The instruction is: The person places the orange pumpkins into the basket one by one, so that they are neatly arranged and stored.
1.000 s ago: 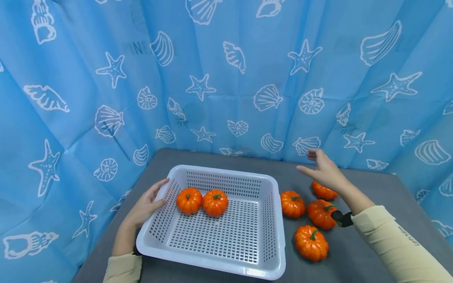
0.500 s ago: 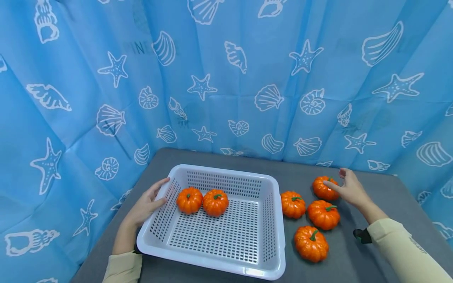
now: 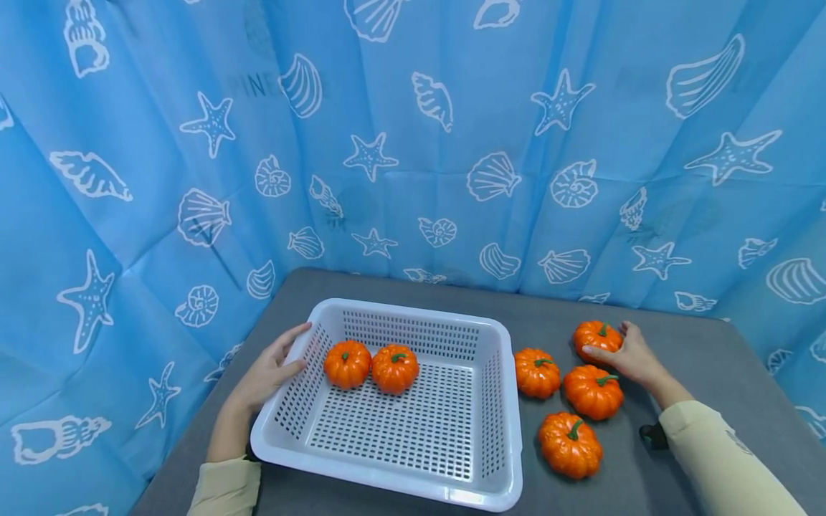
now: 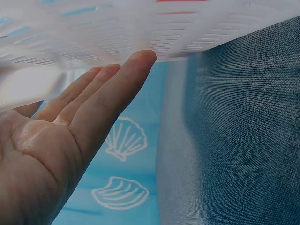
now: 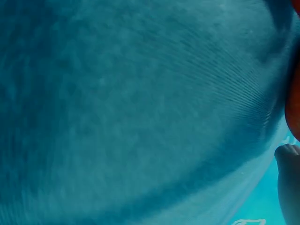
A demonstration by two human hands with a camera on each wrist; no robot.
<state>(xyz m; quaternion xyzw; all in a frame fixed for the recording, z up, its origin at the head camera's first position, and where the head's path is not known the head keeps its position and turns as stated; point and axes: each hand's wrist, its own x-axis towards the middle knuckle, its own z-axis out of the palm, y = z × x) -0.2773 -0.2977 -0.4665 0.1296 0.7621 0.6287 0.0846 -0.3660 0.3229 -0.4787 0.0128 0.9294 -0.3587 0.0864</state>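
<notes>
A white perforated plastic basket [image 3: 277, 437] sits on the table with two orange toy pumpkins [image 3: 347, 364] side by side in its back left part. My left hand [image 3: 267, 373] holds the basket's left rim, thumb over the top; in the left wrist view its fingers [image 4: 112, 93] lie nearly straight against the outer wall. At the far right, my right hand [image 3: 635, 355] is round the rearmost loose pumpkin [image 3: 590, 337], thumb across its near side and fingers at its right. In the right wrist view that pumpkin [image 5: 294, 103] shows only at the right edge.
Beside the basket's right wall lie three more pumpkins: one at the wall [image 3: 537, 373], one just in front of my right hand [image 3: 592, 393], one nearest me [image 3: 571, 446]. A blue seashell-print curtain [image 3: 413, 143] hangs behind the grey table [image 3: 400, 281].
My right hand has come down and to the right from above the rearmost pumpkin, and its thumb and fingers have closed in round it. The left hand and basket stay in place.
</notes>
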